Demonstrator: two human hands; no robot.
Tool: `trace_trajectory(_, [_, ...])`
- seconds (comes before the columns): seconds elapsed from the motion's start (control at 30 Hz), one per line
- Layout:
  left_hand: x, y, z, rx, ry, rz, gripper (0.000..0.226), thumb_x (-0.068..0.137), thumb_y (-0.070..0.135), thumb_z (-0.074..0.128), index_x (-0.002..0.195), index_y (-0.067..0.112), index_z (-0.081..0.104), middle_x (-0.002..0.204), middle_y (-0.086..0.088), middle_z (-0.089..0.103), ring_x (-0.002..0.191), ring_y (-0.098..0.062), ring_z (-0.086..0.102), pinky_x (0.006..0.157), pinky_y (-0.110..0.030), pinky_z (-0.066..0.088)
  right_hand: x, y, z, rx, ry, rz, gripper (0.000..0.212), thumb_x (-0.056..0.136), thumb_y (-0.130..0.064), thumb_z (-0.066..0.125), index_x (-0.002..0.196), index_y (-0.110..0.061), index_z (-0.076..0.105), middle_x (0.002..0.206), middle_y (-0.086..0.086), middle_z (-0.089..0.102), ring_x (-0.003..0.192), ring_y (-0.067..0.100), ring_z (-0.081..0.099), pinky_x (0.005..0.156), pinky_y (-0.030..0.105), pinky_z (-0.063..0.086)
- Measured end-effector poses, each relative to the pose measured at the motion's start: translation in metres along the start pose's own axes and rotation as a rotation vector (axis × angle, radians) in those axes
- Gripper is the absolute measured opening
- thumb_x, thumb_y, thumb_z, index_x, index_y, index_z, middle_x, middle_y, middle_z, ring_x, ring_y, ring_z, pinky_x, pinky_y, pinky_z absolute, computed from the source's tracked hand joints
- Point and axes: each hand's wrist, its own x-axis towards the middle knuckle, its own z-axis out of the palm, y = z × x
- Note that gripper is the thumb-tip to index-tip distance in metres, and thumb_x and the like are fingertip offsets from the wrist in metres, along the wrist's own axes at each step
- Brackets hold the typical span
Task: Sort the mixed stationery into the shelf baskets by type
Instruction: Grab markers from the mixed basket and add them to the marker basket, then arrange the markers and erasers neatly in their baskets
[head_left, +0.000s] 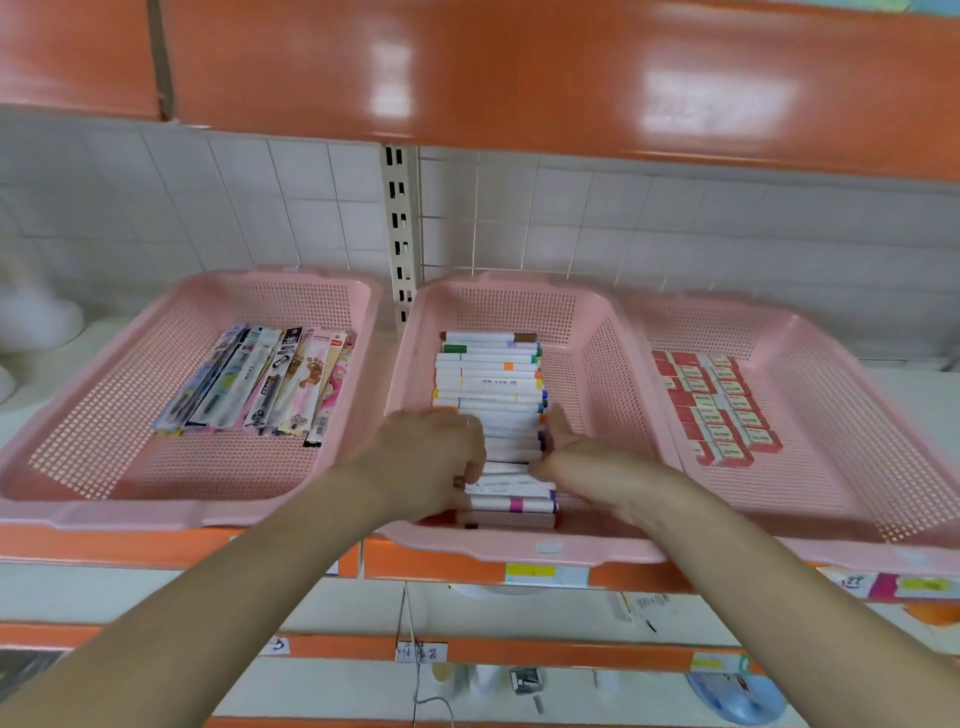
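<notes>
Three pink baskets stand side by side on the shelf. The left basket (104, 415) holds packaged pens (260, 384) lying in a row. Red and white erasers (717, 410) are lined up in the right basket (841, 415). In the middle basket (597, 353) lies a stack of white markers (488, 374) with coloured caps. My left hand (431, 452) curls its fingers round the left ends of the near markers. My right hand (566, 447) presses against their right ends, thumb up. The hands hide parts of the near markers.
An orange shelf (519, 73) hangs low above the baskets. A slotted upright post (400, 228) stands against the white tiled wall between the left and middle baskets. Below the orange shelf edge (436, 564) with price labels are lower shelves holding small items.
</notes>
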Motion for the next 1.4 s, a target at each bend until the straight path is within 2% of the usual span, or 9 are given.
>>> trace_trajectory(0.07, [0.004,0.000,0.001,0.049,0.021,-0.020,0.055,0.083,0.064,0.064,0.126,0.031,0.057,0.147,0.010,0.038,0.135,-0.014,0.036,0.099,-0.030,0.038,0.014,-0.002,-0.006,0.035,0.152,0.015,0.080,0.095,-0.014,0.053,0.157,-0.016,0.002,0.163,-0.003,0.011,0.148,0.018,0.016,0.120,0.038,0.019])
trace_trajectory(0.17, [0.014,0.007,0.003,0.131,-0.140,-0.150,0.087,0.090,0.076,0.030,0.154,0.017,0.021,0.167,-0.006,-0.010,0.153,-0.025,-0.006,0.122,-0.042,0.009,0.032,-0.010,-0.004,0.174,0.243,0.019,0.059,0.099,-0.027,0.049,0.149,-0.012,0.023,0.156,0.005,0.026,0.143,0.023,0.026,0.118,0.041,0.024])
trace_trajectory(0.23, [0.020,0.014,0.008,0.239,-0.274,-0.203,0.081,0.099,0.065,0.014,0.158,0.015,-0.008,0.163,-0.010,-0.024,0.152,-0.029,-0.015,0.123,-0.044,-0.002,0.037,-0.017,0.006,0.276,0.202,0.019,0.058,0.102,-0.032,0.043,0.152,-0.014,0.018,0.156,0.002,0.028,0.141,0.023,0.031,0.116,0.038,0.026])
trace_trajectory(0.33, [0.024,0.018,0.018,0.322,-0.348,-0.216,0.069,0.104,0.053,0.008,0.155,0.015,-0.020,0.161,-0.014,-0.026,0.152,-0.033,-0.014,0.123,-0.046,0.000,0.035,-0.021,0.014,0.295,0.189,-0.013,0.061,0.105,-0.034,0.036,0.155,-0.016,0.006,0.161,0.000,0.016,0.146,0.021,0.023,0.115,0.033,0.019])
trace_trajectory(0.67, [0.026,0.017,0.011,0.208,-0.315,-0.191,0.072,0.104,0.055,0.010,0.157,0.011,-0.011,0.165,-0.011,-0.016,0.153,-0.031,-0.005,0.122,-0.046,0.009,0.030,-0.012,0.007,0.194,0.124,-0.028,0.063,0.105,-0.044,0.033,0.157,-0.023,0.005,0.160,-0.004,0.024,0.147,0.018,0.024,0.109,0.029,0.021])
trace_trajectory(0.8, [0.026,0.004,0.004,0.184,-0.079,-0.138,0.070,0.101,0.060,0.013,0.156,0.017,0.020,0.164,-0.003,0.020,0.151,-0.022,0.017,0.119,-0.043,0.019,0.012,-0.011,-0.006,-0.026,0.254,-0.174,0.057,0.104,-0.045,0.035,0.156,-0.024,0.022,0.162,-0.007,0.021,0.149,0.015,0.021,0.113,0.024,0.016])
trace_trajectory(0.97, [0.022,0.020,-0.011,0.055,0.334,-0.126,0.065,0.096,0.057,0.023,0.129,0.015,0.061,0.130,-0.006,0.064,0.128,-0.027,0.053,0.109,-0.044,0.033,-0.038,0.003,-0.029,-0.186,0.494,-0.400,0.048,0.103,-0.040,0.043,0.150,-0.028,0.039,0.160,-0.009,0.024,0.143,-0.002,0.012,0.104,0.003,0.006])
trace_trajectory(1.13, [0.029,0.079,-0.020,-0.052,0.522,-0.020,0.062,0.092,0.051,0.035,0.122,0.008,0.069,0.124,-0.015,0.067,0.116,-0.036,0.063,0.101,-0.053,0.045,-0.090,0.046,-0.070,-0.479,0.660,-0.334,0.055,0.101,-0.044,0.045,0.152,-0.025,0.036,0.163,-0.001,0.021,0.151,0.018,0.015,0.118,0.024,0.011])
trace_trajectory(1.4, [0.086,0.258,-0.024,-0.055,0.408,0.064,0.079,0.089,0.063,0.014,0.142,0.019,0.053,0.146,-0.009,0.053,0.137,-0.030,0.045,0.114,-0.049,0.029,-0.217,0.187,-0.163,-0.604,0.836,-0.078,0.059,0.099,-0.054,0.039,0.149,-0.024,0.040,0.162,0.003,0.023,0.150,0.026,0.015,0.117,0.042,0.024])
